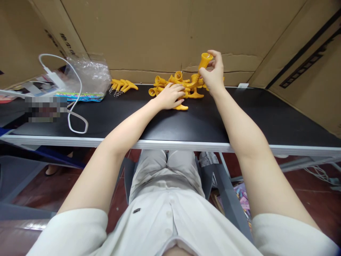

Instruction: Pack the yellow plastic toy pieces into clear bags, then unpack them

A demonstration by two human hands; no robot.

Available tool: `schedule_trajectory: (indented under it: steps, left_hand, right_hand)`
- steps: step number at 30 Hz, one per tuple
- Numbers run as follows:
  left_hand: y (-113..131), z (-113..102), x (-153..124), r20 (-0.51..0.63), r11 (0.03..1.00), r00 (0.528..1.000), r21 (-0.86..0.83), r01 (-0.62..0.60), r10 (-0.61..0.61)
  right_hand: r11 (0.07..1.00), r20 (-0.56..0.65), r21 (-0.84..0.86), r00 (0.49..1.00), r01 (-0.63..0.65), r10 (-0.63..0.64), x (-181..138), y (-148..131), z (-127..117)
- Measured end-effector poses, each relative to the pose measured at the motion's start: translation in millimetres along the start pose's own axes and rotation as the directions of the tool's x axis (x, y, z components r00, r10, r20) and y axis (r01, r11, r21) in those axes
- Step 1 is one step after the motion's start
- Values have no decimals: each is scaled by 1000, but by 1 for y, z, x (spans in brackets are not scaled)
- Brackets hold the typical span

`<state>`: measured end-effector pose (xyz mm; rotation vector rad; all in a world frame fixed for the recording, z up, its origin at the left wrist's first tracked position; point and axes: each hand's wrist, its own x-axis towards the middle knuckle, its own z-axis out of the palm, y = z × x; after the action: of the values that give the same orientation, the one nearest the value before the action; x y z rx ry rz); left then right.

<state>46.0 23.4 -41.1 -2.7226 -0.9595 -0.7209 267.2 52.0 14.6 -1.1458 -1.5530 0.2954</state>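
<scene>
My right hand [215, 75] is raised over the right side of a pile of yellow plastic parts [191, 85]. Between its thumb and fingers it grips a yellow trumpet-shaped plastic part [204, 61], the wide round mouth facing up. My left hand [172, 96] lies palm down on the front of the pile, fingers stretched out and slightly apart. Several flared round mouths show behind and left of it, and a curved yellow tip [182, 107] pokes out beneath. What lies under the palm is hidden.
Left of the pile lie several yellow hooked parts [124, 85] with metal coils. A clear plastic bag [89, 76] and a looping white cable [80, 85] are farther left. Cardboard walls [160, 32] close off the back and right; a metal edge [181, 145] runs along the black table's front.
</scene>
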Motion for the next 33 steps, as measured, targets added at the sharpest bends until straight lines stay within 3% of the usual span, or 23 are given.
schedule_trajectory:
  steps: [2, 7, 15, 20, 27, 33]
  left_hand:
    - [-2, -2, 0, -31, 999, 999, 6, 45, -44]
    - [-8, -8, 1, -231, 983, 956, -19, 182, -182]
    - [-11, -25, -3, -323, 930, 873, -165, 329, -366]
    - [-16, -31, -4, -384, 894, 809, -141, 425, -445]
    - [-23, -35, -5, -363, 905, 830, -123, 408, -424]
    - [-21, -44, -10, -321, 894, 835, -119, 433, -447]
  right_hand:
    - [1000, 2, -23, 1000, -2, 2, -1, -4, 0]
    - [997, 89, 68, 995, -40, 34, -9, -16, 3]
    - [983, 196, 141, 977, -115, 86, -24, -50, 22]
    - [984, 251, 141, 965, -111, 73, -25, -50, 24]
    - [966, 352, 223, 935, -131, 45, -19, -28, 24]
    - [983, 414, 154, 910, -101, 28, -25, -35, 16]
